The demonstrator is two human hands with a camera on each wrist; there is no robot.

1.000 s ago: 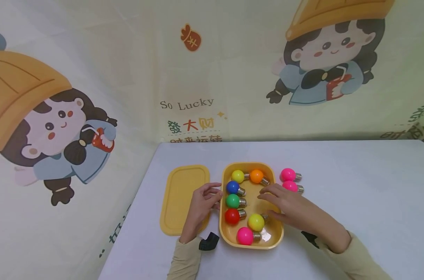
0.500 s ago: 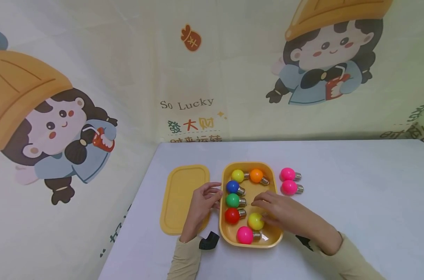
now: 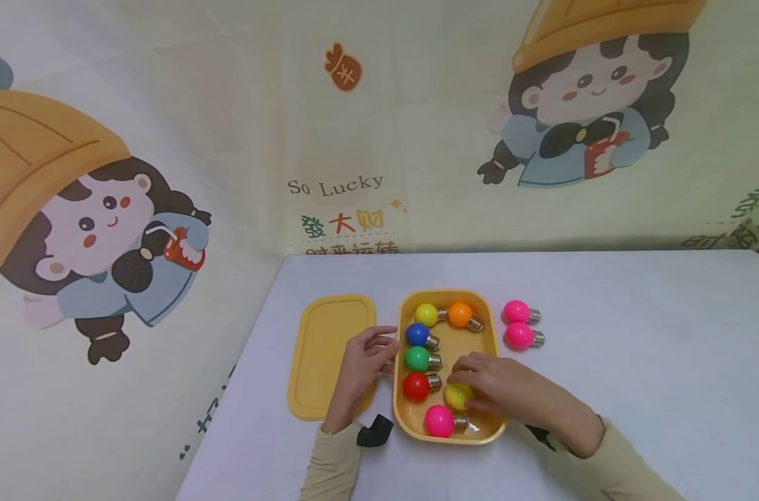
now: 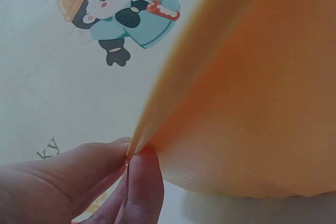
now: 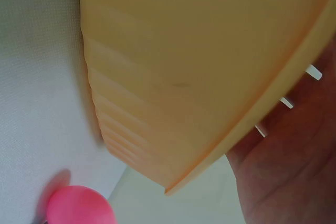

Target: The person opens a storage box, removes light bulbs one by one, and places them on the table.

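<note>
My left hand [image 3: 369,355] holds the yellow plastic box [image 3: 399,410] at its left side; in the left wrist view, the thumb and a finger pinch the rim [image 4: 173,85]. Inside the box, my right hand [image 3: 510,390] curls its fingers and thumb about a yellow light bulb [image 3: 457,398]; its metal base is hidden by the hand. A pink bulb [image 3: 440,422] lies in front of it. Red [image 3: 416,386], green [image 3: 417,359] and blue [image 3: 417,335] bulbs line the left wall. At the back are another yellow bulb [image 3: 426,314] and an orange one [image 3: 460,314].
Two pink bulbs, the rear one [image 3: 516,312] and the front one [image 3: 519,335], lie on the white table [image 3: 636,334] right of the box. A flat yellow lid [image 3: 319,358] lies left of it, partly under my left arm. A printed cloth [image 3: 442,139] hangs behind.
My right hand has moved left and down from the box's right side, and its fingers have closed in around the front yellow bulb. My left hand has stayed at the rim.
</note>
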